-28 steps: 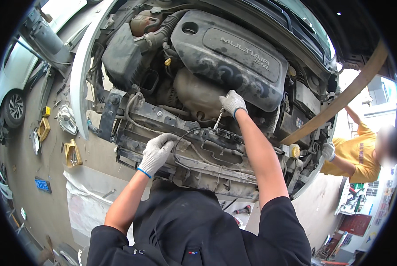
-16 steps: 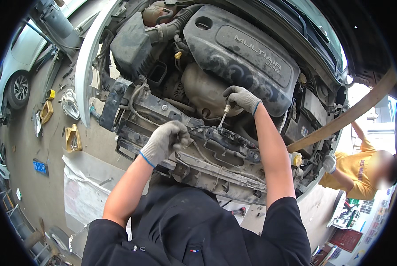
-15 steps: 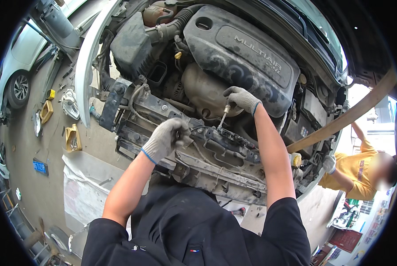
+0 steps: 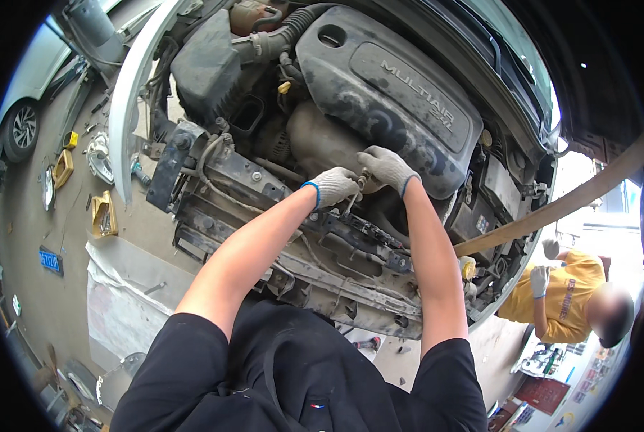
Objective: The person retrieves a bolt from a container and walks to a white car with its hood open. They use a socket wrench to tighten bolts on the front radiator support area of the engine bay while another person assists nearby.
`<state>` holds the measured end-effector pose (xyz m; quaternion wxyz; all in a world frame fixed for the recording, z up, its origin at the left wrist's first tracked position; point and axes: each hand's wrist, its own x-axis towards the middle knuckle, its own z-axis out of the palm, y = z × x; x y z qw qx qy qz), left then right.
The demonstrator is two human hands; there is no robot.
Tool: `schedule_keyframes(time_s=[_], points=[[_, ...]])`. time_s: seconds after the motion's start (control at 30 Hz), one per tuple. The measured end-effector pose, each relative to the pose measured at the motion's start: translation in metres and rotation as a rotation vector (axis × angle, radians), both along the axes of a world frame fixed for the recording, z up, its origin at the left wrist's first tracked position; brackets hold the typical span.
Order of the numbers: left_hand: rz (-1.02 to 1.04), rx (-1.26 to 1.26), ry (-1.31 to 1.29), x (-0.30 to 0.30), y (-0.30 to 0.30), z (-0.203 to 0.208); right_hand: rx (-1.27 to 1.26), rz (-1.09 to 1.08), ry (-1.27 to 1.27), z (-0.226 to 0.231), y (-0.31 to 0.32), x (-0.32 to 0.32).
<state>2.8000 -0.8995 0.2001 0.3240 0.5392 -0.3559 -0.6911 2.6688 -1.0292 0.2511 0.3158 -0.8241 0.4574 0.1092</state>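
Both my hands wear light knitted work gloves and meet over the front of an open engine bay. My right hand is closed around the top of a slim metal driver tool, whose exact kind is hard to make out. Its thin shaft points down toward the black front crossmember. My left hand has its fingers pinched at the tool just below the right hand. Behind them lie a dull metal heat shield and a large black engine cover. The tool's tip is hard to see.
A brown curved bar slants across the right side of the bay. At the right a co-worker in a yellow shirt stands with gloved hands raised. Headlamp parts, yellow-brown frames and a white sheet lie on the floor at left.
My left hand has moved right and up from the crossmember to the tool, closing its fingers there. My right hand stays at the tool's top. The co-worker has brought both hands together.
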Motion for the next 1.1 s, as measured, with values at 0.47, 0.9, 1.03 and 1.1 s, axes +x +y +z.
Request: schedule_keyframes(time_s=[0.47,0.9,1.03,1.1], points=[[0.023,-0.037,-0.026,-0.014,-0.025,-0.034,0.386,-0.071,-0.031,-0.005,-0.018,-0.003],[0.102,-0.072,-0.047,-0.027,-0.024,-0.022,0.404,-0.167,-0.016,-0.004,-0.022,-0.001],[0.219,-0.187,-0.479,-0.039,-0.018,-0.033,0.007,0.140,0.407,0.009,-0.011,0.014],[0.158,-0.174,-0.512,-0.043,-0.019,-0.016,-0.040,0.219,0.420,-0.011,-0.022,-0.001]])
